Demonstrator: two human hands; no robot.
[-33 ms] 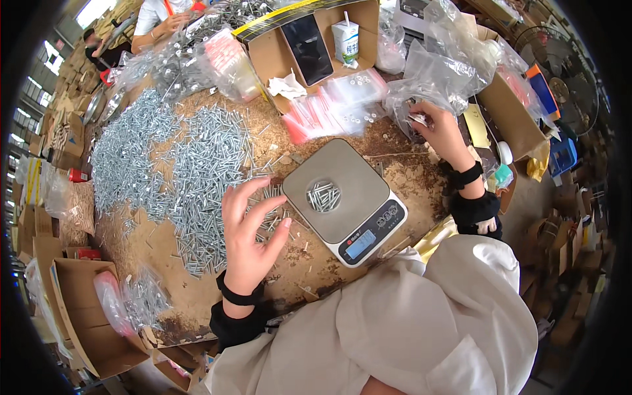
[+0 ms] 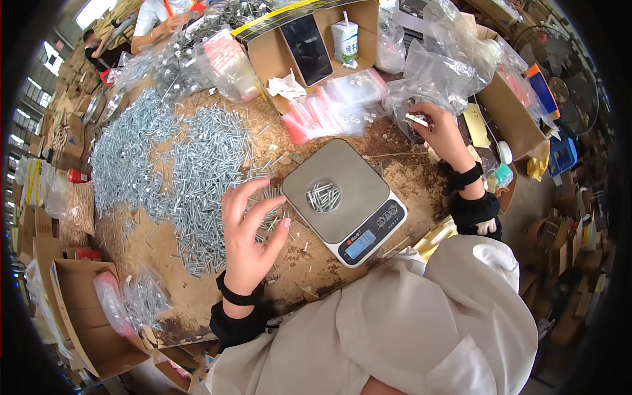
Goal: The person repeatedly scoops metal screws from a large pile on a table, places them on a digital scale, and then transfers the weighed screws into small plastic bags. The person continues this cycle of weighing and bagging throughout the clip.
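My left hand (image 2: 247, 240) hovers with fingers apart beside the left edge of the digital scale (image 2: 332, 217), over the near edge of the screw pile (image 2: 204, 178). Nothing is in it. On the scale's grey plate stands a small round clear dish (image 2: 323, 197) with several silver screws in it. At the right, my right hand (image 2: 438, 128) pinches small white pieces (image 2: 417, 120) between thumb and fingers, in front of a clear plastic bag (image 2: 411, 99). Their exact kind is too small to tell. Left of that hand lie red-and-clear zip bags (image 2: 322, 112), some with small white rings.
Behind the scale, an open cardboard box (image 2: 263, 56) holds a phone (image 2: 307, 49) and a drink carton (image 2: 345, 41). Plastic bags crowd the far side, where another person (image 2: 158, 23) works. An open carton (image 2: 85, 316) stands at the lower left.
My right hand has turned slightly, and the white pieces in its fingers show more fully. My left hand and the scale look unmoved.
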